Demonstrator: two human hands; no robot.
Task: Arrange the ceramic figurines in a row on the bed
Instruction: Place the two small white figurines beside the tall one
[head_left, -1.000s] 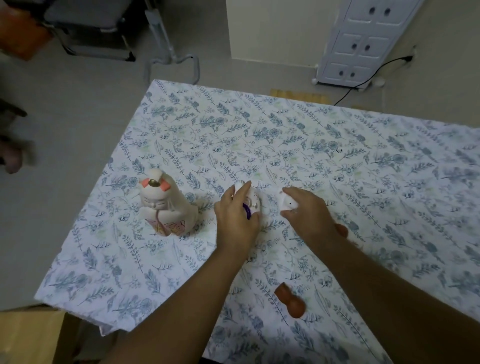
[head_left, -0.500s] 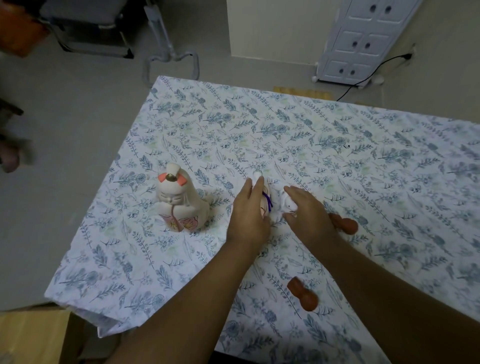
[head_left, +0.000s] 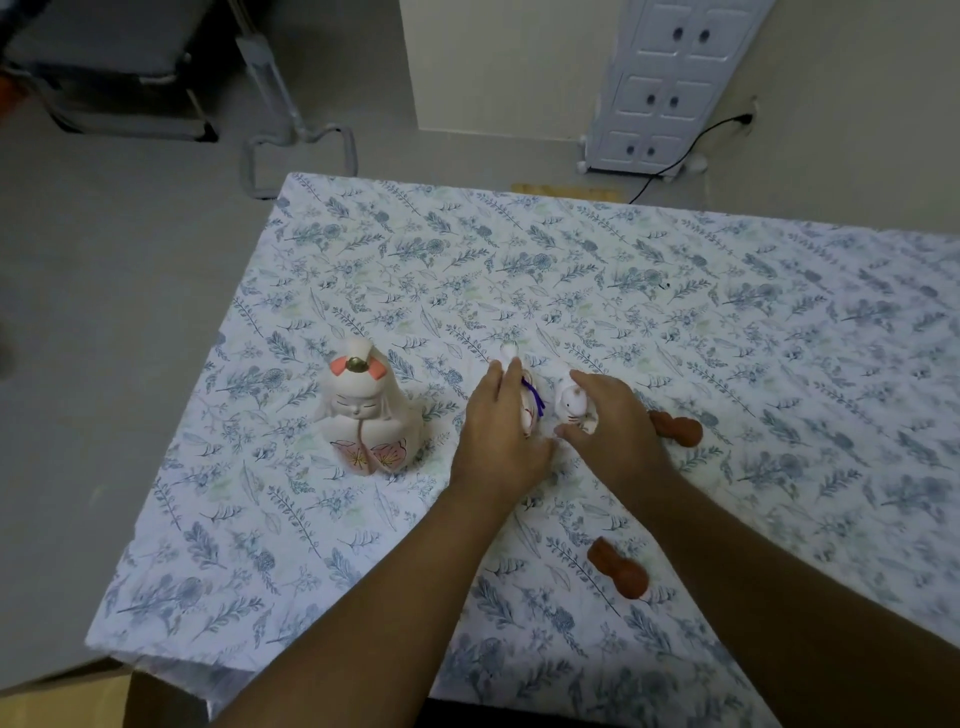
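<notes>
On the bed (head_left: 467, 270) with its blue floral sheet stands a large white doll figurine (head_left: 366, 415) with orange hair pieces, upright at the left. My left hand (head_left: 501, 431) grips a white figurine with a purple cord (head_left: 529, 402), mostly hidden under my fingers. Right beside it my right hand (head_left: 610, 426) holds a small white cat figurine (head_left: 570, 402). The two white pieces sit close together. A brown gourd-shaped figurine (head_left: 678, 428) lies behind my right hand. Another brown gourd figurine (head_left: 618, 569) lies nearer me, between my forearms.
The bed's left edge and near-left corner drop to a grey floor (head_left: 104, 312). A white cabinet (head_left: 670, 83) with a black cable stands against the far wall. A metal frame (head_left: 291, 140) and a dark chair (head_left: 104, 67) stand on the floor beyond the bed.
Both hands have brought the two white figurines closer together, to the right of the large doll. The view shifted a little; the doll and the brown gourds stayed where they were.
</notes>
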